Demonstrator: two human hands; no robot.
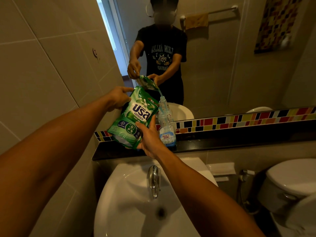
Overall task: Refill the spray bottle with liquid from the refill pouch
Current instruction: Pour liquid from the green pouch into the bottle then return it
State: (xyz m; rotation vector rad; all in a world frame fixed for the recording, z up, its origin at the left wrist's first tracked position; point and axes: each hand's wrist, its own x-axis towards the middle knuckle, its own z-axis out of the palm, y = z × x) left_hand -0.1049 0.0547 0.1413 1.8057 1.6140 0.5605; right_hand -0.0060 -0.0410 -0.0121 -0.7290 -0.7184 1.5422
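**Green pouch tipped over a clear bottle at the basin**

Green plastic is forming the refill pouch (132, 118), which both hands are holding tilted above the dark ledge (222, 143) behind the sink (130, 202). The left hand (118, 98) is gripping the pouch at its upper left edge, thumb and fingers closed on the film. The right hand (148, 135) is clasping the lower right corner, thumb pressing on the printed front (white lettering on a blue panel). The pouch's top corner is leaning to the right, over the mouth of the clear spray bottle (165, 127), which is standing upright on the ledge, just beside the pouch and against the mirror (239, 65). In the mirror, a pale stream is running from the pouch's corner into the bottle's neck. A strip of coloured tiles (239, 121) is running along the mirror's base. A chrome tap (154, 178) is standing below the hands; a toilet (290, 183) is sitting at right.
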